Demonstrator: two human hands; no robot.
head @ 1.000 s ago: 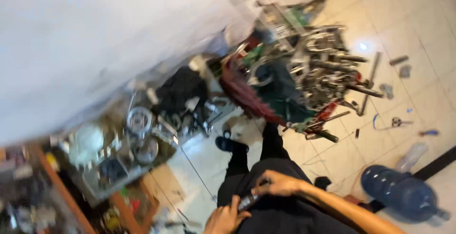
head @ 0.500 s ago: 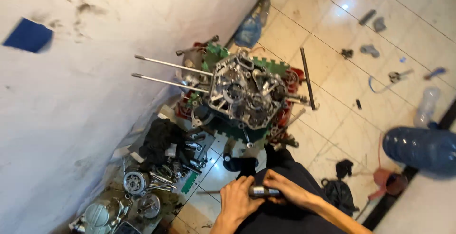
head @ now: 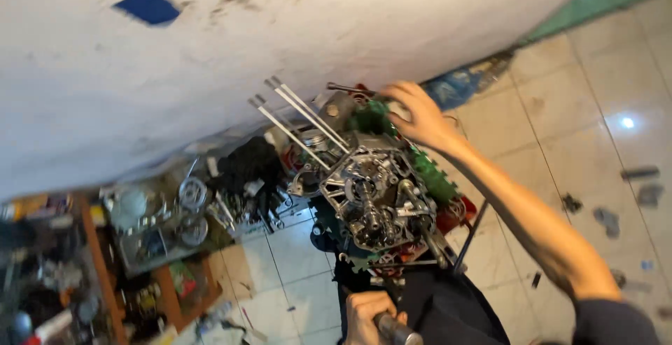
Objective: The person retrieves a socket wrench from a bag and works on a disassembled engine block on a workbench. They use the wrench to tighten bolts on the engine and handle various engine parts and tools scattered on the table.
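While the right hand (head: 413,112) reaches to the far side of the engine block (head: 374,194), the left hand (head: 364,317) stays low with a tool.

Right fingers curl onto green cloth (head: 371,116) at the block's top edge, touching; whether they clench it, cannot tell. Left hand is clenched round a metal tool handle (head: 395,331). Block sits on the tiled floor (head: 560,128) by the white wall (head: 210,58), long studs (head: 301,117) projecting up-left; a tray of parts (head: 164,219) lies left.
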